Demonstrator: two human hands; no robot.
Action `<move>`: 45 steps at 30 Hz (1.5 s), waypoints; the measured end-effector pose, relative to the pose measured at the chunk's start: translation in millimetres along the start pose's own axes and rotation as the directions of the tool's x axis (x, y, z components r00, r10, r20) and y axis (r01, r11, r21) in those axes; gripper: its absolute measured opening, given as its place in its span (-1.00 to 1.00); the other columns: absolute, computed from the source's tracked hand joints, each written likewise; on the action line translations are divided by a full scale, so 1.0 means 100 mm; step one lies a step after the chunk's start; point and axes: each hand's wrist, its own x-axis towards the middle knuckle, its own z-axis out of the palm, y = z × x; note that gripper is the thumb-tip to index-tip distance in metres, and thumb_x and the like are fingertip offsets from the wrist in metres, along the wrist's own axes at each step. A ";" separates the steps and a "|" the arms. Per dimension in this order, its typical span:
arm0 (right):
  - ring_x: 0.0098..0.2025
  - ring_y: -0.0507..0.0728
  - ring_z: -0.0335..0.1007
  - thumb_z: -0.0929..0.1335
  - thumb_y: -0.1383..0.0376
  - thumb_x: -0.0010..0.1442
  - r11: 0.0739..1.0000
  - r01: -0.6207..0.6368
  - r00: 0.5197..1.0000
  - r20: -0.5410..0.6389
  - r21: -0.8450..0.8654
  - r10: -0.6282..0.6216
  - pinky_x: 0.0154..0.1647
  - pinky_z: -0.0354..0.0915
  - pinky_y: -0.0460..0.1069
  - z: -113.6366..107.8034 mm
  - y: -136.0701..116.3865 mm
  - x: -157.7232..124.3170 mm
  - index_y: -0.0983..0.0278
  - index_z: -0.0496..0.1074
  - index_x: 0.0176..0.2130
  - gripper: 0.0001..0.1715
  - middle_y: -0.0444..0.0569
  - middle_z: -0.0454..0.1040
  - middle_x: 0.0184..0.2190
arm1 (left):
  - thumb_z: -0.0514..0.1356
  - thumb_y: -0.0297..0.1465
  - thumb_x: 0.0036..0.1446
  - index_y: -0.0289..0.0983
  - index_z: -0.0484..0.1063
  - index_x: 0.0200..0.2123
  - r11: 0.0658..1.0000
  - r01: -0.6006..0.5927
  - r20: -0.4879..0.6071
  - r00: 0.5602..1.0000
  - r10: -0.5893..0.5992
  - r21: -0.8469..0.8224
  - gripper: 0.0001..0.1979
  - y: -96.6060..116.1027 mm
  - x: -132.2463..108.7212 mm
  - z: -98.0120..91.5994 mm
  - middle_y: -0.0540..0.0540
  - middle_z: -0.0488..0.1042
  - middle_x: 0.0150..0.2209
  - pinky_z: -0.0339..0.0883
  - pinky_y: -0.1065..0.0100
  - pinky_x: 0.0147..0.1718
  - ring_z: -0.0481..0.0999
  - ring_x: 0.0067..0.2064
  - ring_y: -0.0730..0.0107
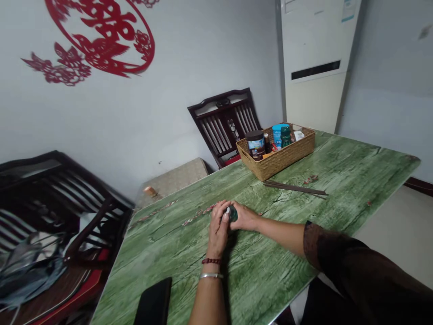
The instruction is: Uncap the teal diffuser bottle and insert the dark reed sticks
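Over the middle of the green table (189, 248), both hands meet around a small dark green container (232, 214), mostly hidden by fingers; its exact kind does not show. My left hand (218, 223) has its fingers curled against the container's left side. A beaded bracelet and a silver bangle circle that wrist. My right hand (245, 217) grips the container from the right, fingers wrapped around it. Beyond the hands, a few thin dark brown sticks (294, 187) lie on the tabletop.
A wicker basket (280, 163) with a dark-lidded jar (255, 145), a blue tin (279, 132) and a green bottle (286, 135) stands at the back right. A black flat object (154, 301) lies front left. Dark wooden chairs (225, 119) stand behind and left.
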 end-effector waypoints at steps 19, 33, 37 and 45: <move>0.06 0.26 0.47 0.54 0.29 -0.05 0.997 0.041 0.997 0.063 -0.064 -0.037 0.07 0.33 0.11 0.00 0.07 -0.01 0.22 0.20 0.17 -0.15 0.10 0.49 0.07 | 0.29 -0.15 0.16 -0.15 0.58 0.00 0.989 0.140 -0.077 0.987 -0.143 -0.041 -0.63 0.04 0.01 0.03 -0.18 0.55 0.08 0.13 0.02 0.29 0.43 0.20 0.07; 0.02 0.24 0.49 0.59 0.26 -0.11 0.999 0.038 0.997 0.059 0.028 -0.040 -0.01 0.34 0.07 0.00 0.07 -0.03 0.20 0.23 0.17 -0.07 0.04 0.51 0.03 | 0.26 -0.08 0.20 -0.16 0.33 0.25 0.986 0.098 -0.084 0.990 -0.109 -0.135 -0.40 -0.02 -0.09 0.01 -0.23 0.42 0.22 0.19 0.07 0.26 0.39 0.25 0.07; 0.00 0.23 0.48 0.58 0.30 -0.11 0.999 0.028 0.998 0.063 0.022 -0.030 -0.01 0.34 0.06 -0.01 0.04 -0.04 0.21 0.24 0.16 -0.09 0.03 0.52 0.02 | 0.14 -0.04 0.29 -0.16 0.31 0.29 0.990 0.089 -0.058 0.994 -0.096 -0.112 -0.41 0.01 -0.11 0.00 -0.23 0.41 0.25 0.16 0.08 0.28 0.38 0.27 0.07; 0.01 0.23 0.48 0.58 0.26 -0.09 1.000 0.019 0.998 0.066 -0.003 -0.018 0.00 0.34 0.07 -0.02 0.03 -0.05 0.21 0.24 0.17 -0.11 0.03 0.52 0.02 | 0.12 0.03 0.28 -0.19 0.44 0.17 0.978 0.135 -0.114 0.981 -0.154 -0.158 -0.44 0.03 -0.09 -0.03 -0.22 0.50 0.15 0.21 0.12 0.24 0.45 0.20 0.11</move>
